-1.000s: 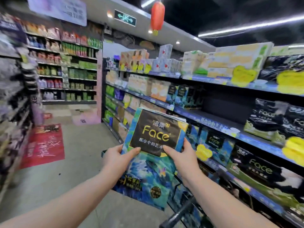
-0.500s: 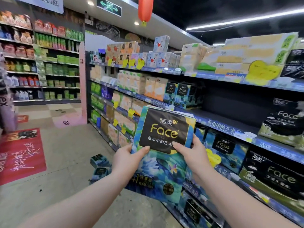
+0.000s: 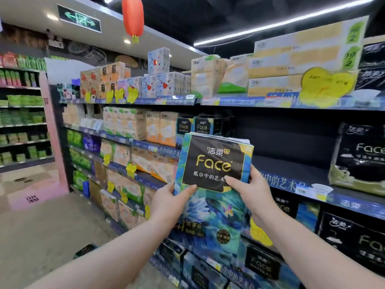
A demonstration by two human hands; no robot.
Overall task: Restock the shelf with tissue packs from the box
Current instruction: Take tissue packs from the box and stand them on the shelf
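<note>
— Blue and black, that pack (image 3: 212, 163) you are lifting: where is it sitting?

— You are holding it in the air in front of you, upright, with its black "Face" label turned toward you. It is hanging just before the dark middle shelf (image 3: 291, 165), and I cannot tell whether it is touching the shelf.

— How are your hands gripping it?

— Your left hand (image 3: 168, 203) is clasping the left edge, with the thumb lying across the front below the label and the other fingers hiding behind. Your right hand (image 3: 253, 190) is clasping the right edge, with the thumb stretching over the label's lower corner and the fingers wrapping round the side.

— What is standing on that shelf?

— A black pack (image 3: 362, 159) is standing at the right, and two small packs (image 3: 193, 127) are standing at the left, well apart from it. Dark board is showing between them.

— And around you?

— Pale boxes (image 3: 291, 59) are filling the top shelf, with yellow tags (image 3: 325, 84) hanging at its edge. A red lantern (image 3: 133, 16) is hanging near a green sign (image 3: 79, 18).
</note>
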